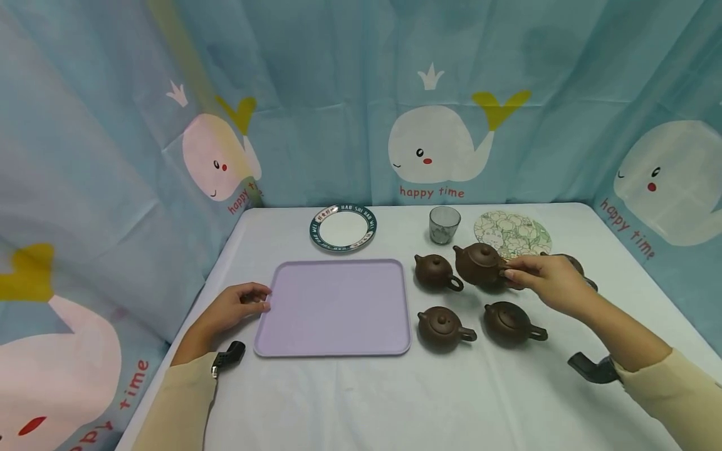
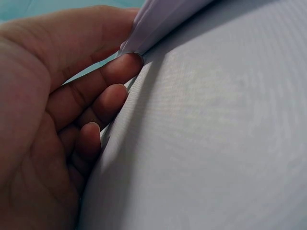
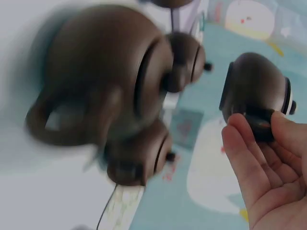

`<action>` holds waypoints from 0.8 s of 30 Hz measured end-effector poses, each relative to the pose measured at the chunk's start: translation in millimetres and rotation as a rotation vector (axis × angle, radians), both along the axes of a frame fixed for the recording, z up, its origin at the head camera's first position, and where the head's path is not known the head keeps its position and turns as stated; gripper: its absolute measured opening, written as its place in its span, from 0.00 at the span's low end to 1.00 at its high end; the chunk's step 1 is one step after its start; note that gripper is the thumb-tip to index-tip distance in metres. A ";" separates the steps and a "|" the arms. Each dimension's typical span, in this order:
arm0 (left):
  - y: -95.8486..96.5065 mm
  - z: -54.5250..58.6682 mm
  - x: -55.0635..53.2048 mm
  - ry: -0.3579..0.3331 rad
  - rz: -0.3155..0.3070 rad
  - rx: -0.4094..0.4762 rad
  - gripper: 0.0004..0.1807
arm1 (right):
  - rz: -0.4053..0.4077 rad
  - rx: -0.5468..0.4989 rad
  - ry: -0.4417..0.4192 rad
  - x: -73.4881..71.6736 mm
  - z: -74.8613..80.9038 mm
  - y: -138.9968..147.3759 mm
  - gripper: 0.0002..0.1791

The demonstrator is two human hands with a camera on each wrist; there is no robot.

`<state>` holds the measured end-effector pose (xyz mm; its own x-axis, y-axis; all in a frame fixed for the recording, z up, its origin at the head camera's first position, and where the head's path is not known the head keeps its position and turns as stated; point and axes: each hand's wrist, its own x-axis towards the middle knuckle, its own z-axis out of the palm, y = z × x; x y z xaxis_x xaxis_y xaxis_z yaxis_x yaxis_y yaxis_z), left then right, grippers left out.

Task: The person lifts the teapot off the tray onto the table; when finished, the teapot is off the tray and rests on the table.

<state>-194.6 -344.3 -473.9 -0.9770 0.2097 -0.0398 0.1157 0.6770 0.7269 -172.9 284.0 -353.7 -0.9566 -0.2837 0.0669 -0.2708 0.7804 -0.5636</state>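
My right hand (image 1: 549, 285) pinches the handle of a dark brown teapot (image 1: 478, 262) between thumb and fingers. In the right wrist view this held teapot (image 3: 256, 84) appears raised off the table, lid on. Several similar teapots stand around it: one to its left (image 1: 434, 272), two nearer the front (image 1: 442, 328) (image 1: 507, 322), and one partly hidden behind my right hand (image 1: 572, 263). At the left, my left hand (image 1: 234, 308) holds the left edge of a lilac tray (image 1: 335, 308). The left wrist view shows the tray's rim (image 2: 144, 28) between thumb and index finger, the other fingers curled below.
Behind the tray lies a white plate (image 1: 343, 228) with a dark green lettered rim. A clear glass (image 1: 444, 225) stands at the back, beside a round green-patterned mat (image 1: 516, 228). Blue whale-print curtains (image 1: 327, 125) enclose the white-covered table (image 1: 361, 401).
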 end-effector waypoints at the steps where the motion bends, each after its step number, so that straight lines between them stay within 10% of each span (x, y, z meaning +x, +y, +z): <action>1: 0.2 0.0 0.1 -0.001 0.002 -0.002 0.22 | -0.004 -0.004 -0.005 0.9 0.7 6.1 0.22; 24: -0.7 -4.4 0.6 -0.001 0.028 -0.016 0.22 | -0.131 -0.075 -0.091 40.3 -29.3 115.3 0.20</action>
